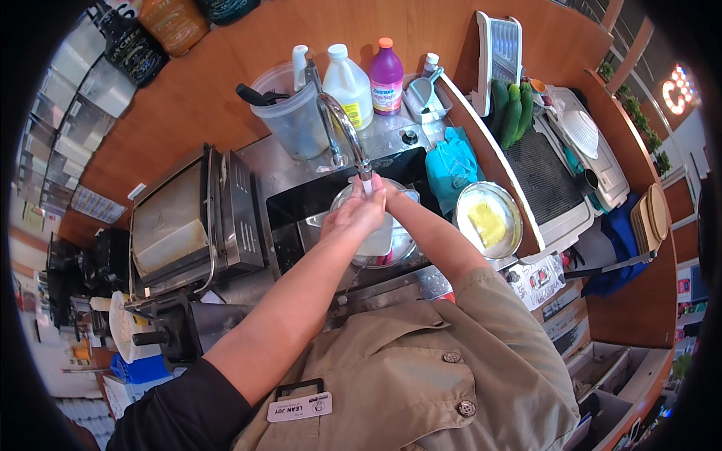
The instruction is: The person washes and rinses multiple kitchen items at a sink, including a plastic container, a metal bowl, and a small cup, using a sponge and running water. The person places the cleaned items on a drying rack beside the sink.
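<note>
My left hand (354, 213) is palm up beneath the chrome faucet (345, 121), with water running onto it. My right hand (387, 191) meets it under the spout, touching its fingers; the right fingers are partly hidden. I see no object in either hand. Below them, in the black sink (287, 211), sits a round metal basin (409, 251) holding a translucent plastic container (375, 242), partly covered by my hands and forearms. To the right of the sink stands a metal bowl (515, 242) with a yellow sponge or cloth (486, 221) in it.
Behind the sink stand a clear bucket of utensils (290, 121), a white jug (347, 79) and a purple Zonrox bottle (386, 79). A teal cloth or bag (454, 160) lies at the sink's right rim. Left is a contact grill (175, 220); right, cucumbers (512, 115) beyond a partition (491, 155).
</note>
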The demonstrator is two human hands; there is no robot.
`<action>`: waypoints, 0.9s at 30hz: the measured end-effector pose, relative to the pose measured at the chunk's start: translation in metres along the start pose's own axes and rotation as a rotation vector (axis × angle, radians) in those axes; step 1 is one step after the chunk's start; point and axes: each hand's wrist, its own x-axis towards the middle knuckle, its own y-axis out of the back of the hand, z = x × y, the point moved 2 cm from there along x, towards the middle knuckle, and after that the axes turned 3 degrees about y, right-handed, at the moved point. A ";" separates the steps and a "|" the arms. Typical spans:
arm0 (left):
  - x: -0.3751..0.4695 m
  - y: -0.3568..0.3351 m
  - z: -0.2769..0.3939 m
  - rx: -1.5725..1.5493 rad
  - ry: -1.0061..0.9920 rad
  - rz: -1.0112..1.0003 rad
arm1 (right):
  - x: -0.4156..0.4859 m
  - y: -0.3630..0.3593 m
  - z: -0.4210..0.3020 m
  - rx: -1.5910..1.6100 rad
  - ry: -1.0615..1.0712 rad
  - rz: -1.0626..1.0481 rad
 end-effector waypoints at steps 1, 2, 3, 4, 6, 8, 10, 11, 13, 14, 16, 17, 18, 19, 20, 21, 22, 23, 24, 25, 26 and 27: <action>0.003 0.002 0.007 0.056 0.024 -0.012 | 0.002 0.000 -0.001 -0.032 0.007 0.023; 0.006 0.004 0.015 0.113 0.047 -0.023 | 0.002 -0.002 -0.007 -0.231 -0.014 0.018; 0.008 0.004 0.021 -0.007 0.123 -0.088 | 0.000 -0.010 -0.015 -0.575 0.031 -0.062; 0.009 0.004 0.027 -0.127 0.200 -0.151 | -0.005 -0.015 -0.028 -1.087 0.049 -0.171; 0.008 0.003 0.032 -0.365 0.356 -0.278 | -0.016 -0.031 -0.056 -1.678 -0.008 -0.244; 0.002 -0.002 0.031 -0.552 0.378 -0.412 | -0.029 -0.050 -0.078 -1.830 -0.152 -0.183; -0.012 -0.010 0.027 -0.630 0.139 -0.568 | -0.044 -0.063 -0.095 -1.857 -0.228 -0.062; -0.022 -0.016 0.025 -0.593 -0.038 -0.673 | -0.050 -0.070 -0.098 -1.856 -0.194 -0.002; -0.034 -0.043 0.021 -0.896 -0.122 -0.558 | -0.058 -0.083 -0.092 -1.885 -0.095 0.101; -0.044 -0.057 0.019 -1.272 0.048 -0.530 | -0.058 -0.090 -0.086 -1.901 -0.014 0.147; -0.059 -0.076 0.017 -1.859 0.313 -0.366 | -0.054 -0.098 -0.072 -1.853 0.126 0.145; -0.065 -0.082 0.019 -1.974 0.353 -0.336 | -0.050 -0.099 -0.068 -1.728 0.133 0.095; -0.070 -0.088 0.021 -2.045 0.373 -0.335 | -0.045 -0.098 -0.064 -1.615 0.047 0.016; -0.074 -0.090 0.023 -2.074 0.384 -0.352 | -0.041 -0.097 -0.063 -1.487 0.011 -0.056; -0.077 -0.093 0.025 -2.105 0.391 -0.365 | -0.038 -0.094 -0.066 -1.418 -0.004 0.011; -0.079 -0.093 0.026 -2.124 0.402 -0.375 | -0.035 -0.092 -0.070 -1.490 -0.030 -0.025; -0.081 -0.092 0.026 -2.147 0.414 -0.385 | -0.033 -0.091 -0.076 -1.569 -0.076 -0.060; -0.083 -0.091 0.026 -2.168 0.425 -0.396 | -0.033 -0.089 -0.083 -1.658 -0.141 -0.083; -0.084 -0.090 0.025 -2.191 0.437 -0.411 | -0.033 -0.092 -0.088 -1.847 -0.145 -0.226; -0.086 -0.090 0.024 -2.218 0.455 -0.428 | -0.036 -0.093 -0.093 -1.846 -0.176 -0.240; -0.087 -0.088 0.022 -2.252 0.478 -0.451 | -0.038 -0.094 -0.098 -1.856 -0.232 -0.240; -0.089 -0.086 0.021 -2.304 0.509 -0.477 | -0.041 -0.095 -0.102 -1.864 -0.246 -0.235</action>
